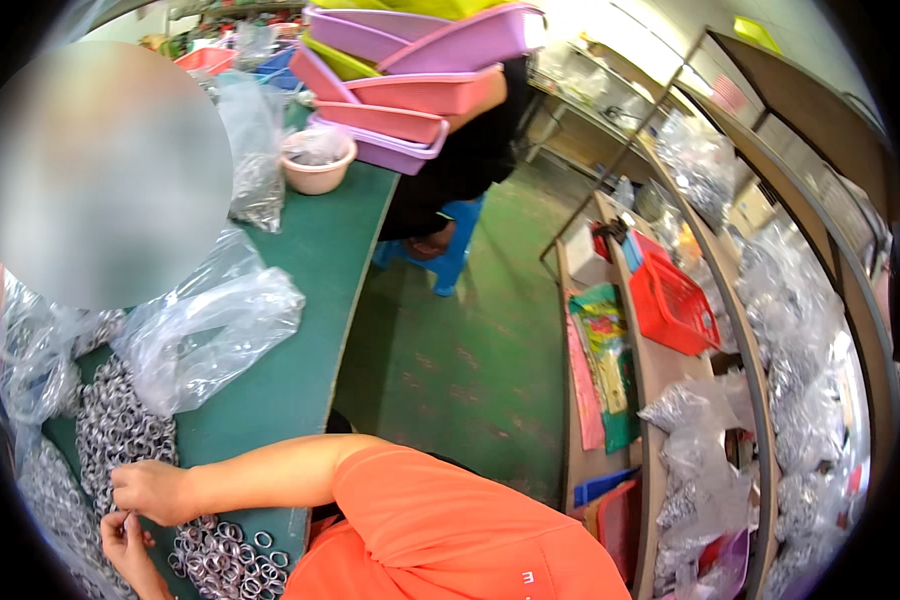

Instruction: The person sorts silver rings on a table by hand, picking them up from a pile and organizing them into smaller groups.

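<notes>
Close together over the green table, my right hand and my left hand meet at the lower left. Both have their fingers curled in a pinch, and whatever is between them is too small or hidden to make out. A large heap of grey metal rings lies just beyond my right hand. Nearer to me, beside the hands, is a looser pile of metal rings. An open clear plastic bag rests against the far heap. My right arm, in an orange sleeve, crosses the table's edge.
Stacked pink, purple and yellow-green plastic trays stand at the table's far end, near a small pink bowl. Behind them a person sits on a blue stool. Shelves on the right hold filled bags and a red basket.
</notes>
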